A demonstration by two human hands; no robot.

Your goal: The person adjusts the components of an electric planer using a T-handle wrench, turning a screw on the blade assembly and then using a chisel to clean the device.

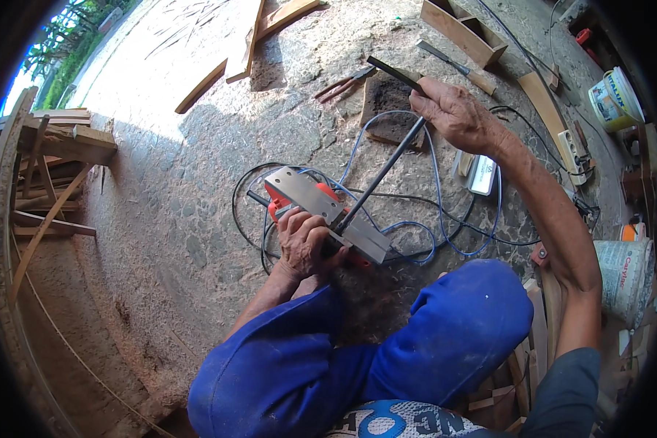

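My left hand (299, 241) is closed on an upturned power tool (314, 198) with a red body and a flat metal sole plate, low in front of me. My right hand (456, 117) is closed, raised to the upper right, around a dark flat bar (394, 73). A long dark rod (383, 171) slants from below that hand down to the sole plate; whether my fingers hold it too is unclear. Blue and black cables (434, 182) loop about the tool. A dark stained block (383, 98) lies on the floor beyond my right hand.
Pliers (336, 87), a chisel (474, 77) and wooden pieces (292, 14) lie on the concrete floor. A plastic case (480, 175) and power strip (569, 153) are at right, with two buckets (617, 277). Stacked timber (58, 146) lines the left. My bent blue-trousered knees (452, 328) are below.
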